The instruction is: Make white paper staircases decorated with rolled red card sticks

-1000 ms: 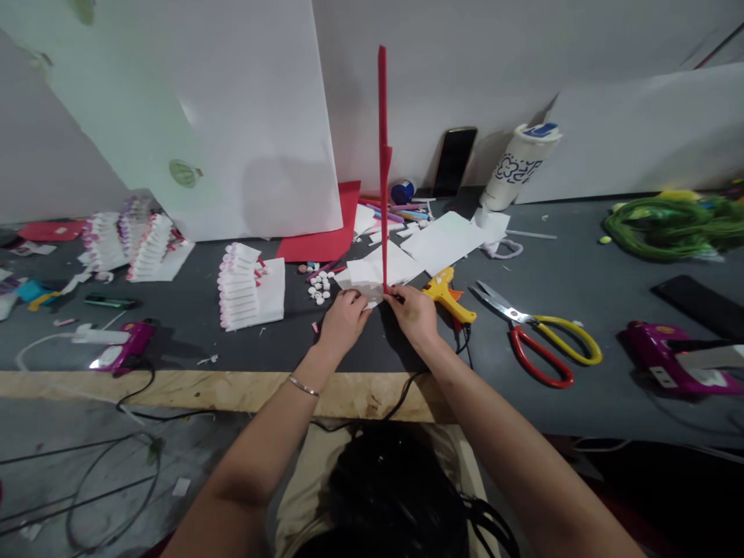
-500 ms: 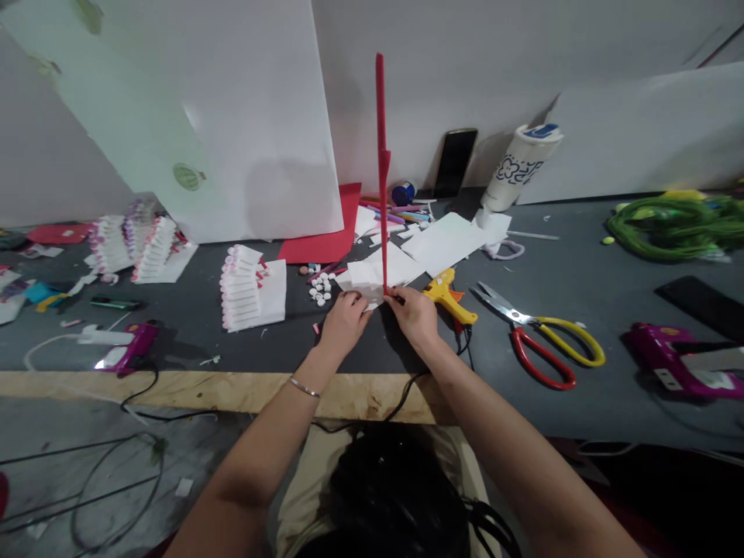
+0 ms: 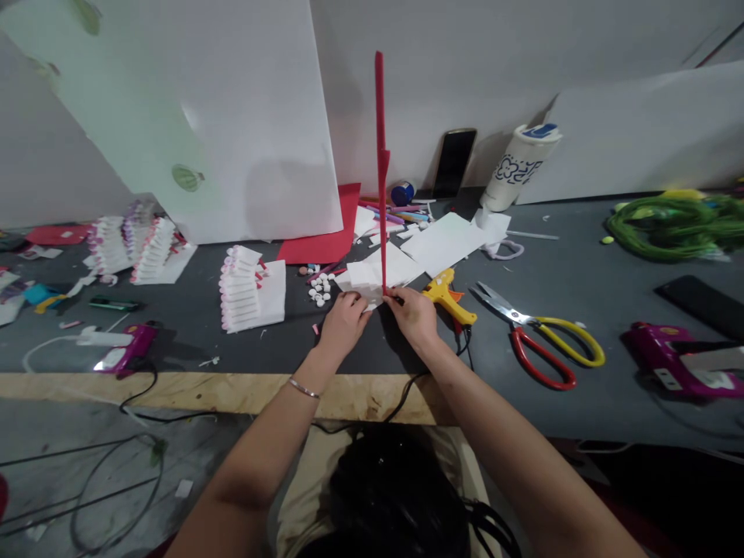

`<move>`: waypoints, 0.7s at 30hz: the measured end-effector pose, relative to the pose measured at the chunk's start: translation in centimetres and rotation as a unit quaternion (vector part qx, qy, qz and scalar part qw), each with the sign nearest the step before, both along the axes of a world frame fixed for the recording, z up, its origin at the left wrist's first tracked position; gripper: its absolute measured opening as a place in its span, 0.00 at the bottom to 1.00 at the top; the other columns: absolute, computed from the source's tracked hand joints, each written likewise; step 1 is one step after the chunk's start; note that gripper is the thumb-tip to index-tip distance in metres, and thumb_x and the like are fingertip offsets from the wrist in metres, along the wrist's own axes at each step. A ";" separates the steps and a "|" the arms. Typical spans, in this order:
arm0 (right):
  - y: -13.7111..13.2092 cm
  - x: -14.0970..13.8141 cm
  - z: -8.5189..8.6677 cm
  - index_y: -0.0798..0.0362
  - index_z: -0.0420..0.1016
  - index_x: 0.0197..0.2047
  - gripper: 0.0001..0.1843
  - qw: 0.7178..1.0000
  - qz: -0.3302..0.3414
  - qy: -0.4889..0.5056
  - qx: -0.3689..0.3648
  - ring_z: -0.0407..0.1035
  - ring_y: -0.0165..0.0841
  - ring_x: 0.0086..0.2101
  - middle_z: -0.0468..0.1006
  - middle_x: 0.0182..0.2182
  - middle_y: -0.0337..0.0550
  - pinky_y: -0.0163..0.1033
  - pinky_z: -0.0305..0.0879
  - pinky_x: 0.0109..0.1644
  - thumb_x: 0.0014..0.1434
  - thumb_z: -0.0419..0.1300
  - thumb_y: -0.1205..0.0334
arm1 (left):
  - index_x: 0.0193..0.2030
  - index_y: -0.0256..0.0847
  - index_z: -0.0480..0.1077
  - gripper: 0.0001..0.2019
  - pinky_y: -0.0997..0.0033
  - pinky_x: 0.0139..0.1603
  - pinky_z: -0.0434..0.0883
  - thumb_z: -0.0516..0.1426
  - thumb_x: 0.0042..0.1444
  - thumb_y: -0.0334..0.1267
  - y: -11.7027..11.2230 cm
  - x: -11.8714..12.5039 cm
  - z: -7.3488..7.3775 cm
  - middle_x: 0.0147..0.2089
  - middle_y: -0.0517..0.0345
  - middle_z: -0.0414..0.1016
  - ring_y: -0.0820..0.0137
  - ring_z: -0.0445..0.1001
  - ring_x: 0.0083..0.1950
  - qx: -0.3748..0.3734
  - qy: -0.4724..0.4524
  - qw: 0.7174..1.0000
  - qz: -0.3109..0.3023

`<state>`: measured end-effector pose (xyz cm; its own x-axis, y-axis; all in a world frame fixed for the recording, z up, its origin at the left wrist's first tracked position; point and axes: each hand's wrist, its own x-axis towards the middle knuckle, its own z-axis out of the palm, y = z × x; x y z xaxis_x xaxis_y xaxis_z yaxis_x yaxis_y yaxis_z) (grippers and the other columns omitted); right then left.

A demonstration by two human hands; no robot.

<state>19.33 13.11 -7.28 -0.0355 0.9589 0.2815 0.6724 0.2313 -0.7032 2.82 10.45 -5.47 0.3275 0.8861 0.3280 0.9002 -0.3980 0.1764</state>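
Observation:
A tall, thin red strip (image 3: 382, 186) stands upright above white paper pieces (image 3: 380, 267) on the dark table. Its lower end is pinched in the fingertips of my right hand (image 3: 414, 314). My left hand (image 3: 346, 319) lies just to the left, fingers bent and pressing on the edge of the white paper; whether something small sits under them is hidden. Right beside my right hand lies a yellow glue gun (image 3: 449, 297). Small white round pieces (image 3: 319, 288) are clustered beyond my left hand.
Large scissors (image 3: 526, 322) with red and yellow handles lie at right. Purple power strips (image 3: 131, 346) sit at both sides. Pleated white-pink pieces (image 3: 239, 291) rest at left. A white tumbler (image 3: 517, 170), a phone (image 3: 455, 164) and green cord (image 3: 668, 225) are at the back.

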 end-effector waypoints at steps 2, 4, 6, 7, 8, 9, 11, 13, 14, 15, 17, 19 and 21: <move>0.0 0.0 0.0 0.50 0.81 0.35 0.09 1.000 0.001 0.001 0.001 0.74 0.37 0.35 0.82 0.35 0.44 0.37 0.65 0.38 0.60 0.59 0.61 | 0.40 0.40 0.70 0.04 0.62 0.47 0.72 0.55 0.62 0.35 0.0 0.0 0.0 0.44 0.51 0.71 0.62 0.69 0.48 0.002 0.000 1.000 0.001; 0.0 -0.1 -0.1 0.50 0.80 0.35 0.09 1.000 0.002 0.001 0.001 0.74 0.37 0.35 0.82 0.35 0.44 0.37 0.65 0.38 0.60 0.59 0.60 | 0.41 0.40 0.70 0.04 0.62 0.47 0.72 0.55 0.63 0.35 0.0 0.0 0.0 0.44 0.51 0.71 0.62 0.69 0.48 0.002 0.000 1.000 0.000; 0.0 -0.1 -0.2 0.50 0.80 0.36 0.09 1.000 0.004 0.000 0.002 0.74 0.37 0.35 0.82 0.35 0.44 0.37 0.65 0.38 0.61 0.58 0.60 | 0.40 0.40 0.70 0.04 0.62 0.47 0.72 0.54 0.63 0.35 -0.1 0.1 0.1 0.44 0.51 0.71 0.62 0.69 0.48 -0.001 -0.002 1.000 0.001; 0.0 0.0 -0.2 0.50 0.80 0.36 0.09 1.000 0.005 -0.001 0.002 0.74 0.37 0.35 0.82 0.35 0.44 0.37 0.65 0.38 0.61 0.58 0.60 | 0.40 0.40 0.70 0.04 0.62 0.47 0.72 0.54 0.63 0.35 -0.1 0.1 0.1 0.44 0.51 0.71 0.62 0.69 0.48 -0.003 -0.003 1.000 0.000; 0.0 0.0 -0.2 0.49 0.80 0.36 0.09 1.000 0.007 -0.002 0.003 0.74 0.37 0.35 0.82 0.35 0.44 0.37 0.64 0.38 0.61 0.58 0.59 | 0.40 0.40 0.70 0.04 0.62 0.47 0.72 0.54 0.63 0.35 -0.1 0.1 0.1 0.44 0.50 0.71 0.62 0.69 0.48 -0.004 -0.005 1.000 0.001; 0.0 0.0 -0.3 0.49 0.80 0.36 0.10 1.000 0.008 -0.003 0.003 0.74 0.37 0.35 0.82 0.35 0.44 0.37 0.64 0.37 0.61 0.58 0.59 | 0.40 0.40 0.70 0.04 0.62 0.47 0.72 0.54 0.63 0.35 -0.1 0.1 0.1 0.44 0.50 0.71 0.62 0.69 0.48 -0.004 -0.007 1.000 0.000; 0.0 0.1 -0.3 0.50 0.80 0.35 0.09 1.000 0.008 -0.005 0.004 0.74 0.37 0.35 0.82 0.35 0.44 0.37 0.64 0.37 0.61 0.58 0.59 | 0.40 0.40 0.70 0.04 0.62 0.47 0.72 0.54 0.63 0.35 -0.1 0.1 0.1 0.44 0.50 0.71 0.62 0.69 0.48 -0.002 -0.009 1.000 -0.003; 0.1 0.1 -0.2 0.50 0.80 0.35 0.09 1.000 0.009 -0.007 0.005 0.74 0.37 0.34 0.82 0.35 0.44 0.37 0.64 0.37 0.61 0.58 0.60 | 0.40 0.40 0.70 0.04 0.61 0.48 0.72 0.54 0.63 0.35 -0.1 0.1 0.1 0.43 0.51 0.71 0.62 0.69 0.48 0.002 -0.011 1.000 -0.005; 0.1 0.1 -0.2 0.50 0.80 0.36 0.09 1.000 0.009 -0.008 0.006 0.74 0.37 0.34 0.82 0.35 0.44 0.37 0.64 0.37 0.61 0.58 0.60 | 0.39 0.40 0.70 0.04 0.61 0.48 0.72 0.54 0.63 0.35 -0.1 0.1 0.1 0.43 0.51 0.71 0.62 0.69 0.48 0.004 -0.012 1.000 -0.005; 0.1 0.1 -0.2 0.51 0.80 0.36 0.09 1.000 0.010 -0.009 0.007 0.74 0.37 0.34 0.82 0.35 0.45 0.37 0.64 0.37 0.60 0.58 0.61 | 0.39 0.40 0.70 0.04 0.61 0.48 0.72 0.54 0.63 0.35 0.0 0.1 0.0 0.43 0.51 0.71 0.62 0.69 0.48 0.005 -0.012 1.000 -0.005; 0.1 0.1 -0.2 0.51 0.80 0.36 0.09 1.000 0.013 -0.010 0.007 0.74 0.37 0.35 0.82 0.35 0.45 0.37 0.64 0.38 0.60 0.58 0.61 | 0.40 0.40 0.70 0.04 0.61 0.48 0.72 0.54 0.63 0.35 0.0 0.1 0.1 0.43 0.50 0.71 0.62 0.69 0.48 0.003 -0.010 1.000 -0.004; 0.1 0.1 -0.1 0.50 0.80 0.36 0.09 1.000 0.014 -0.010 0.007 0.74 0.37 0.35 0.82 0.36 0.45 0.37 0.65 0.38 0.61 0.58 0.61 | 0.40 0.40 0.70 0.03 0.61 0.47 0.72 0.55 0.62 0.34 0.0 0.1 0.1 0.44 0.50 0.71 0.61 0.69 0.47 0.000 -0.006 1.000 -0.003; 0.0 0.1 -0.1 0.50 0.80 0.36 0.09 1.000 0.015 -0.010 0.007 0.74 0.37 0.35 0.82 0.36 0.45 0.38 0.65 0.39 0.61 0.58 0.61 | 0.39 0.39 0.70 0.03 0.61 0.48 0.72 0.56 0.61 0.34 -0.1 0.1 0.1 0.43 0.50 0.71 0.61 0.69 0.48 -0.001 -0.002 1.000 -0.003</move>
